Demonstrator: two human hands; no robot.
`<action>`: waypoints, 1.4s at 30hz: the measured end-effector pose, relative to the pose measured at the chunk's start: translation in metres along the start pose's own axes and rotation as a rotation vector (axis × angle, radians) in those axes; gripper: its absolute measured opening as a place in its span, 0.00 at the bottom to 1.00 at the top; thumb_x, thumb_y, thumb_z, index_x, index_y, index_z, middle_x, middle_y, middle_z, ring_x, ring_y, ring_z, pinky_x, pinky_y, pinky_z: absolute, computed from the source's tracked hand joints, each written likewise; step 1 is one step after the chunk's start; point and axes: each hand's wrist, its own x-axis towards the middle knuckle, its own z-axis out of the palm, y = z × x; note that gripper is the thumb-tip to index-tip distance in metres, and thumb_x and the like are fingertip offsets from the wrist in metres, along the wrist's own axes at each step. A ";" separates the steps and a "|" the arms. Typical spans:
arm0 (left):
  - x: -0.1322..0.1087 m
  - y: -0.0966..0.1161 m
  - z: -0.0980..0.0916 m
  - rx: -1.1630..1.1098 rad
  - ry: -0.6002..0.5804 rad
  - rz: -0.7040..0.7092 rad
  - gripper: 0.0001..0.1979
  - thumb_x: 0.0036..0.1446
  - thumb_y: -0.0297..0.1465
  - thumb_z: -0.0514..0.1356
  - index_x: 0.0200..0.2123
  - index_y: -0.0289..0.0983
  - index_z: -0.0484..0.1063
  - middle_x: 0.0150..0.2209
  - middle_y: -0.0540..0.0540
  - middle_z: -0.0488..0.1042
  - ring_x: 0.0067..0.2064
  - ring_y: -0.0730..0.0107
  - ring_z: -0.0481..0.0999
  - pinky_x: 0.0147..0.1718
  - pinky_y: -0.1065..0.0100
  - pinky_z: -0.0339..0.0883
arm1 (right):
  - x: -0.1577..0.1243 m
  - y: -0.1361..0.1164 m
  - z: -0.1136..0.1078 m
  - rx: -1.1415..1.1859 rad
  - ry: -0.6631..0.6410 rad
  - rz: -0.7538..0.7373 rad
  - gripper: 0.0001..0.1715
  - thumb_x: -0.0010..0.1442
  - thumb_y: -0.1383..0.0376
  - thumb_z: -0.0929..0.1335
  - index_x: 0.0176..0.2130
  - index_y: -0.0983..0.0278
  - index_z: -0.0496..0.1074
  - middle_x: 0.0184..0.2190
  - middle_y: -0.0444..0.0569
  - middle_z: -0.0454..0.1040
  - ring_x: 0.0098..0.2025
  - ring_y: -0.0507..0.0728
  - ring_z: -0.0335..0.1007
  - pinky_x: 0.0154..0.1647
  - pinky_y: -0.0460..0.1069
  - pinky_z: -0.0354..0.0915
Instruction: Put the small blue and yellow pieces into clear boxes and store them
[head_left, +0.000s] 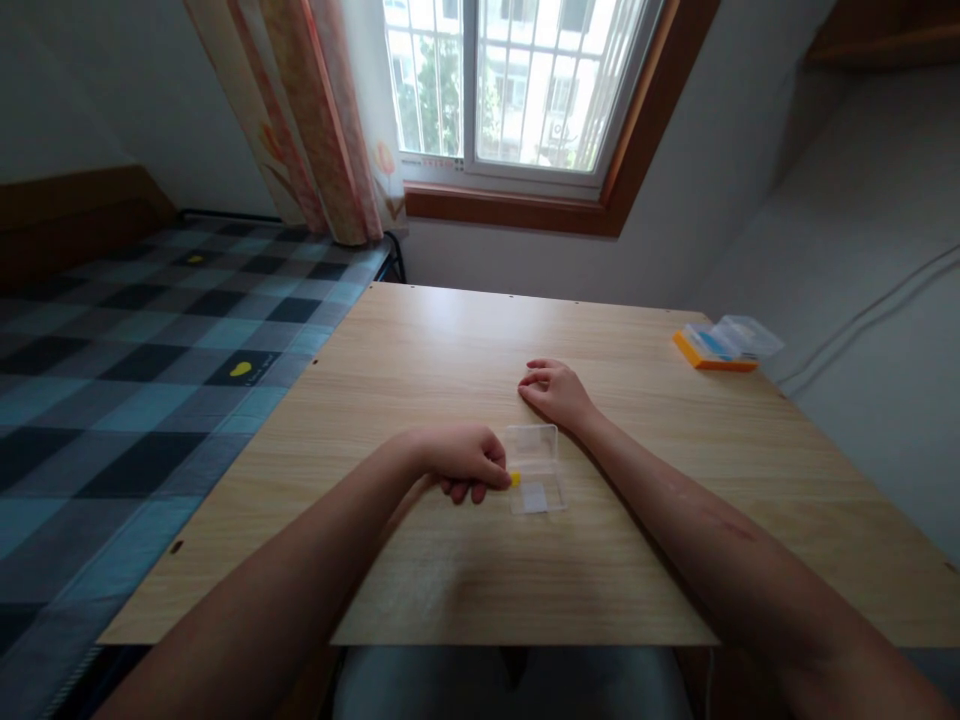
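A small yellow piece is pinched between the thumb and forefinger of my left hand; its exact kind is too small to tell. It sits at the left edge of a clear plastic box, whose lid stands open toward the window. Inside the box lies a white slip. Beyond the box, my right hand rests on the wooden table, fingers loosely bent and apart, with nothing visible in them.
At the table's far right corner stands an orange case with a clear raised lid and something blue inside. A checked bed borders the table on the left. A wall cable runs on the right, and a chair seat shows below.
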 end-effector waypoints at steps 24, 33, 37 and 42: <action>-0.002 0.001 -0.002 -0.028 -0.024 -0.032 0.12 0.55 0.41 0.64 0.31 0.38 0.71 0.22 0.52 0.74 0.19 0.74 0.69 0.16 0.74 0.56 | -0.094 -0.085 -0.069 -0.196 -0.559 -0.494 0.11 0.63 0.69 0.68 0.32 0.62 0.80 0.28 0.45 0.75 0.27 0.50 0.65 0.28 0.47 0.54; -0.002 0.003 -0.001 -0.014 -0.012 -0.050 0.12 0.55 0.41 0.63 0.31 0.39 0.71 0.22 0.52 0.74 0.19 0.74 0.69 0.15 0.74 0.56 | -0.094 -0.079 -0.062 -0.337 -0.565 -0.484 0.12 0.65 0.67 0.67 0.32 0.61 0.80 0.29 0.46 0.76 0.28 0.51 0.64 0.29 0.48 0.51; -0.003 0.003 -0.001 -0.012 -0.012 -0.047 0.12 0.55 0.41 0.63 0.30 0.38 0.71 0.22 0.52 0.74 0.19 0.74 0.68 0.15 0.74 0.56 | -0.093 -0.079 -0.070 -0.341 -0.533 -0.473 0.11 0.65 0.68 0.68 0.36 0.60 0.81 0.31 0.46 0.77 0.30 0.52 0.67 0.30 0.49 0.53; -0.003 0.003 0.001 -0.016 -0.011 -0.035 0.11 0.56 0.39 0.62 0.29 0.38 0.70 0.22 0.52 0.73 0.19 0.74 0.68 0.15 0.74 0.56 | -0.092 -0.077 -0.078 -0.355 -0.574 -0.427 0.10 0.63 0.68 0.69 0.34 0.60 0.81 0.29 0.45 0.77 0.28 0.51 0.66 0.29 0.49 0.52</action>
